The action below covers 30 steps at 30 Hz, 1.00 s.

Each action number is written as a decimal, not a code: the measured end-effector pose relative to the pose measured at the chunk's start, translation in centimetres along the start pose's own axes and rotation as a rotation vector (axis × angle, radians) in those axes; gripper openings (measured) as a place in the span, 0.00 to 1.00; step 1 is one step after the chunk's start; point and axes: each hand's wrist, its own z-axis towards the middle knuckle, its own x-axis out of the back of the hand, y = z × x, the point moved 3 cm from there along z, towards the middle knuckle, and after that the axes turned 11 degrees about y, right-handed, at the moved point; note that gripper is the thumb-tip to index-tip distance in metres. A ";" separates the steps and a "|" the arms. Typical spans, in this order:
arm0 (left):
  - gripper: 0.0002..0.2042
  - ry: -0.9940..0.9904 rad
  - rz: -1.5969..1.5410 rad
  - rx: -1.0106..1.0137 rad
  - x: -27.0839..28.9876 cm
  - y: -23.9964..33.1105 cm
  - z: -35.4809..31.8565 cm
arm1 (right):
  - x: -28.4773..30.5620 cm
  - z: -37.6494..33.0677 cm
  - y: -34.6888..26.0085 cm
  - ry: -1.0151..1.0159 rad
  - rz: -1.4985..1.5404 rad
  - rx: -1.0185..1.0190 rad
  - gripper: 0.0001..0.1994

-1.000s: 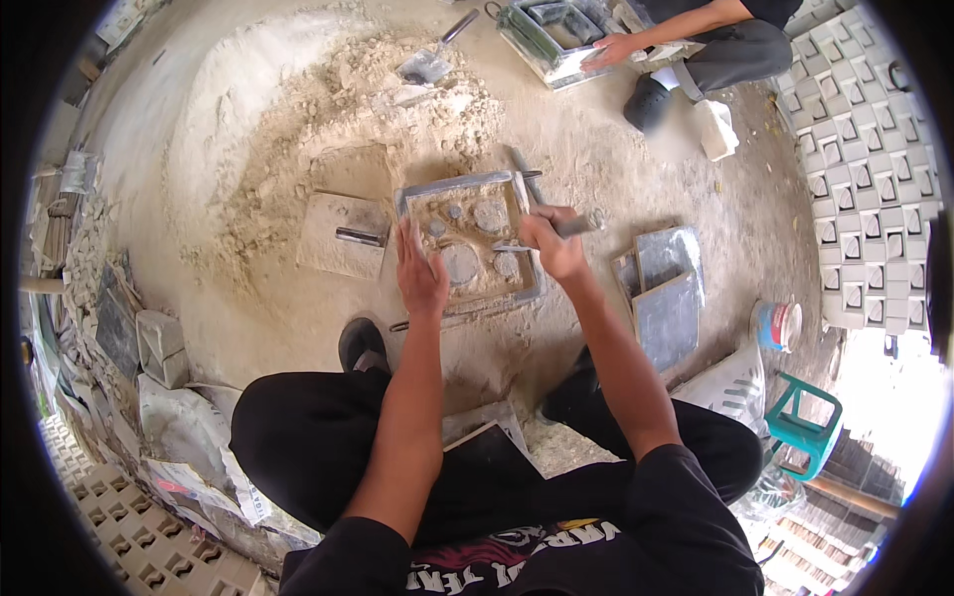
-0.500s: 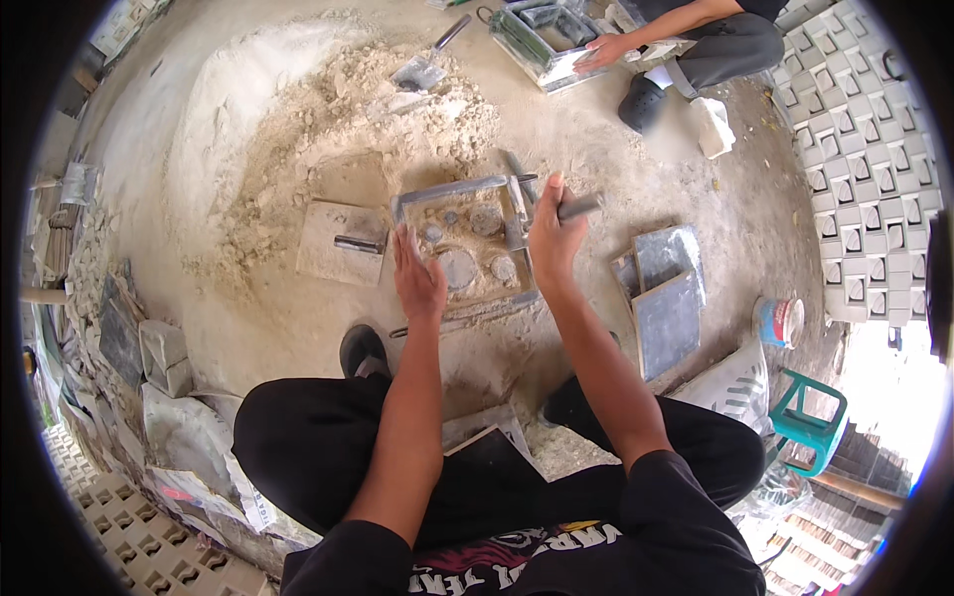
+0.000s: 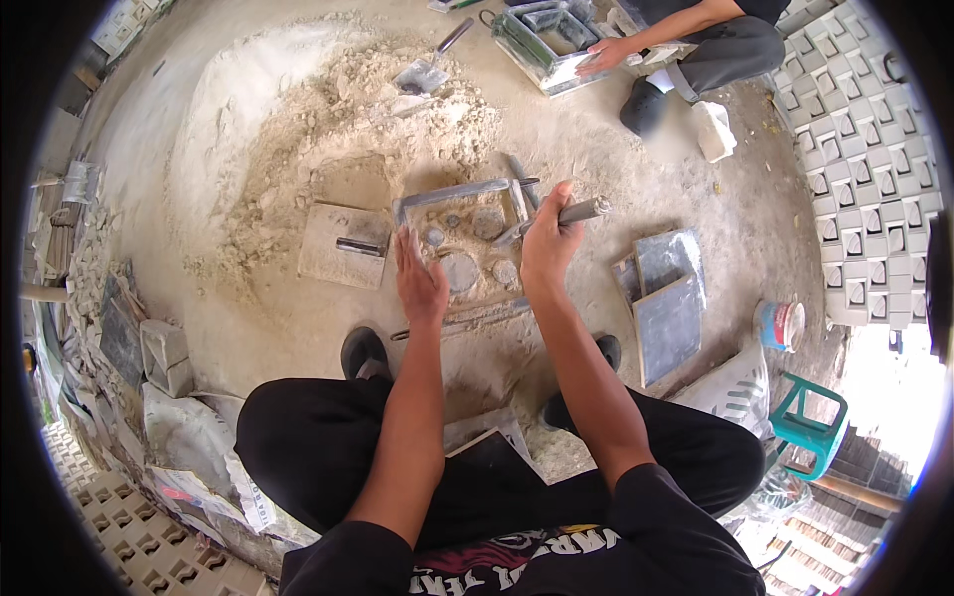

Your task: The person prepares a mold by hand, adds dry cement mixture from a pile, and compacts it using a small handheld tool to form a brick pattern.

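A rectangular metal frame mould [image 3: 452, 192] lies on the ground, filled with sandy powder and several round grey pieces, among them a large disc [image 3: 459, 271]. My left hand [image 3: 422, 283] rests along the frame's left side, fingers stretched out and together, holding nothing. Over the frame's right side, my right hand [image 3: 549, 248] is closed round a short tool with a thick grey handle [image 3: 584, 211]. Its flat grey head [image 3: 513, 235] points left over the powder; its exact kind is unclear. The frame's right side is partly hidden by this hand.
Left of the frame lies a square board [image 3: 338, 263] with a dark bar. Beyond is a powder heap [image 3: 338, 109] with a trowel [image 3: 422, 74]. Dark slabs [image 3: 668, 328], a bucket [image 3: 780, 325] and a green stool [image 3: 810, 422] stand right. Another person's hand [image 3: 606, 55] touches a box.
My right hand has shifted slightly left and down, and the tool's head has tilted from nearly upright to slanting. My left hand stays at the frame's left side.
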 end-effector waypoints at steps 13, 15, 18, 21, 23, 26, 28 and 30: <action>0.29 -0.023 0.040 0.033 0.0 -0.6 -0.4 | 0.5 0.0 0.7 -0.078 -0.086 0.033 0.22; 0.29 -0.029 0.034 0.051 0.0 -0.7 -0.4 | -0.3 1.1 -0.6 -0.082 -0.081 0.019 0.23; 0.29 -0.031 0.031 0.040 0.0 -0.5 -0.3 | -0.8 1.8 -0.4 -0.113 -0.065 0.053 0.24; 0.29 -0.027 0.029 0.036 0.1 -0.1 -0.2 | -2.1 3.8 0.4 -0.244 -0.016 -0.004 0.23; 0.29 -0.021 0.033 0.044 0.1 -0.4 0.1 | -2.7 3.9 -0.2 -0.257 0.117 -0.050 0.24; 0.29 -0.029 0.019 0.028 -0.1 0.1 -0.1 | -2.2 5.3 1.5 -0.217 -0.107 0.145 0.25; 0.28 -0.015 0.027 0.023 0.2 -0.6 -0.4 | -3.3 5.2 -0.8 -0.246 -0.001 -0.016 0.25; 0.28 -0.024 0.049 0.033 0.3 -0.2 -0.5 | -3.6 5.6 -1.8 -0.267 0.068 -0.062 0.26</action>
